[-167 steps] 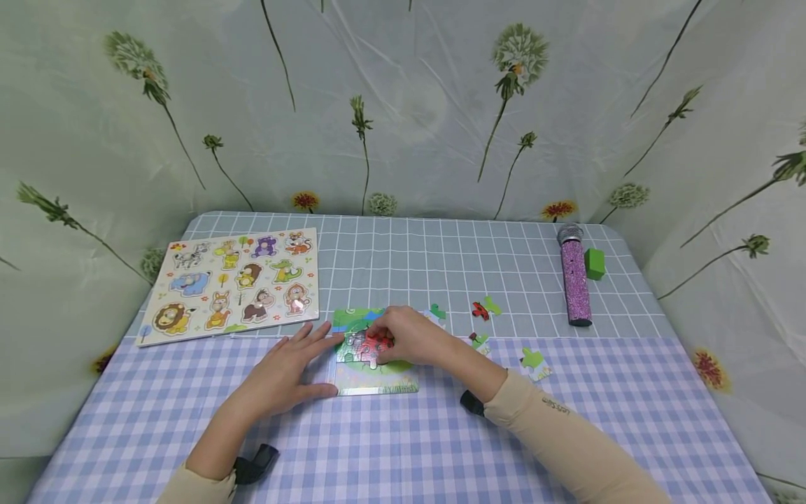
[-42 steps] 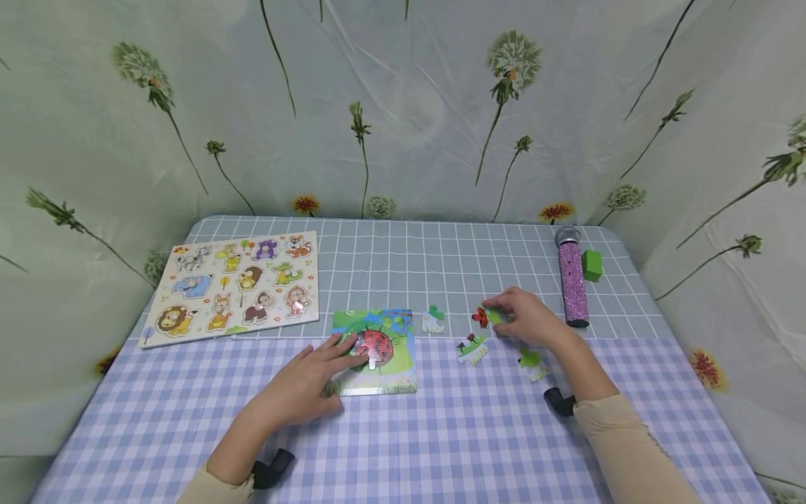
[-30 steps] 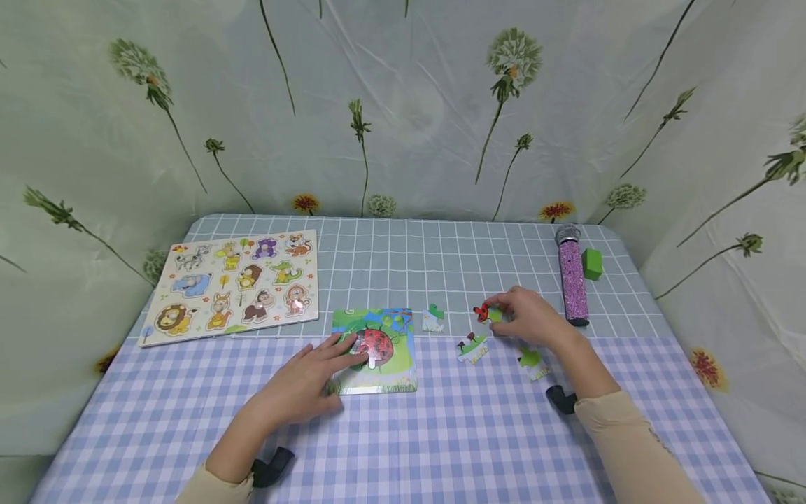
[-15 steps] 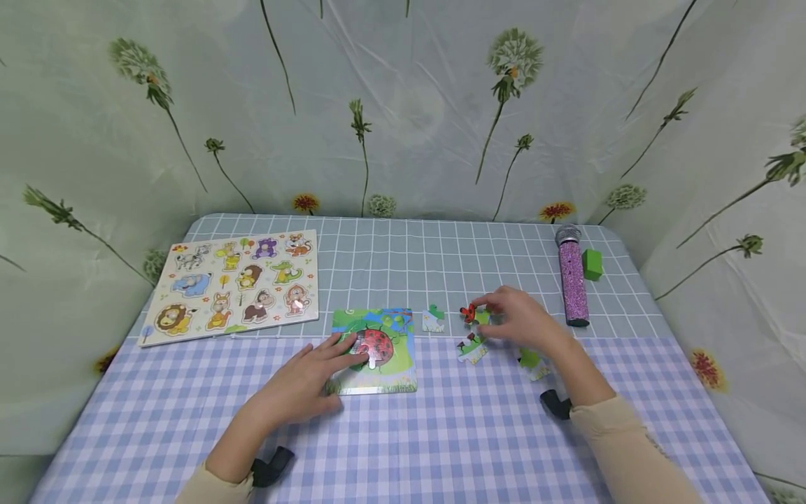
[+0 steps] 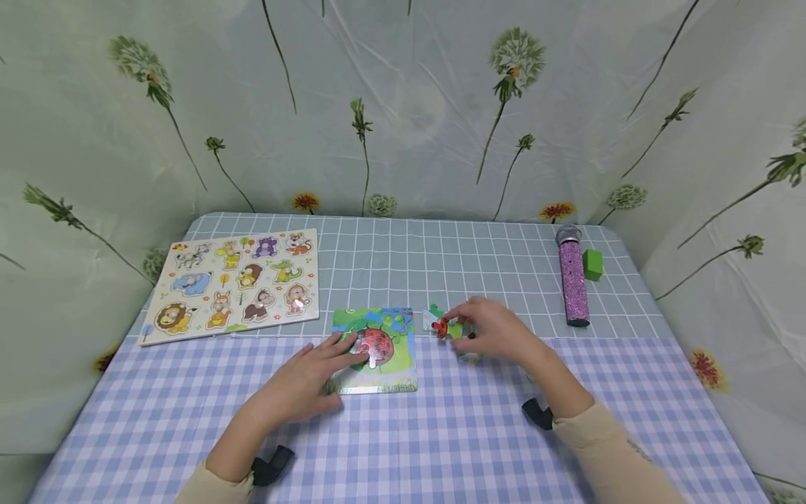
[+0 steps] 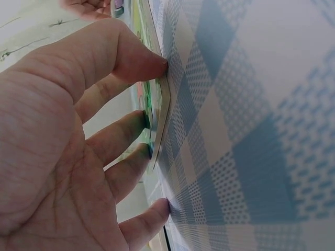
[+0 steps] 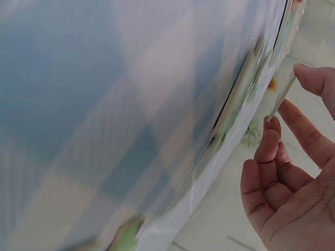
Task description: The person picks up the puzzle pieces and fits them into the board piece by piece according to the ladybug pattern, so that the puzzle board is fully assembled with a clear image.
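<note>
My left hand [image 5: 301, 378] rests its outstretched fingers on the left side of a small ladybug jigsaw board [image 5: 399, 374]. In the left wrist view its thumb and fingertips [image 6: 142, 117] meet the board's edge and face. Just right of the board, my right hand [image 5: 494, 330] pinches a green jigsaw piece [image 5: 441, 327] with a red figure on it. Seen from the right wrist, this thin piece [image 7: 281, 98] is held by its edges between thumb and finger, above the cloth. Behind it lies a white-and-green piece [image 5: 429, 320]; another loose piece [image 5: 469, 359] is partly covered by the hand.
A wooden animal puzzle board [image 5: 239, 280] lies at the back left. At the back right are a glittery purple microphone [image 5: 574, 280] and a green block [image 5: 592, 264]. A blue checked cloth [image 5: 403, 448] covers the table's front, with a grey grid cloth [image 5: 390, 259] behind.
My right hand left the board for the loose pieces, took the green-and-red one and carried it left toward the board. My left hand slid slightly onto the board and has since stayed still.
</note>
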